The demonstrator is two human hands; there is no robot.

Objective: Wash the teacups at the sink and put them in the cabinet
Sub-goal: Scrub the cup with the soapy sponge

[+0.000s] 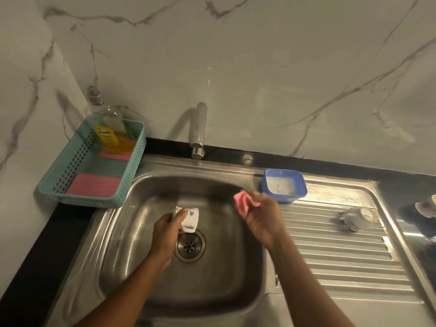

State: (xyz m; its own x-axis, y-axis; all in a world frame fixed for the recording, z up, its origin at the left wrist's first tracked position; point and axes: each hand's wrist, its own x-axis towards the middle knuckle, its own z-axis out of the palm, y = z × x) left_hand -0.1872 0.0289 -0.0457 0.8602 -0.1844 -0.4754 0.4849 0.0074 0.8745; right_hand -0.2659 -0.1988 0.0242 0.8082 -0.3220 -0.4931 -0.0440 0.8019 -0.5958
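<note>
white teacup [188, 219] in left hand [166, 234]

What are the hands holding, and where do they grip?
The left hand grips a teacup round its side; the right hand pinches a pink cloth by one edge.

Bare forearms [132, 286] lead to a bare left grip [165, 232] and right grip [264, 218].

Sink [141, 232] centre, tap [199, 128] behind it. Left, on the worktop [35, 256]: basket [70, 161] holding a bottle [106, 123]. Right: drainboard [342, 256] carrying a tub [290, 195] at its back corner and, farther right, a teacup [358, 219].
</note>
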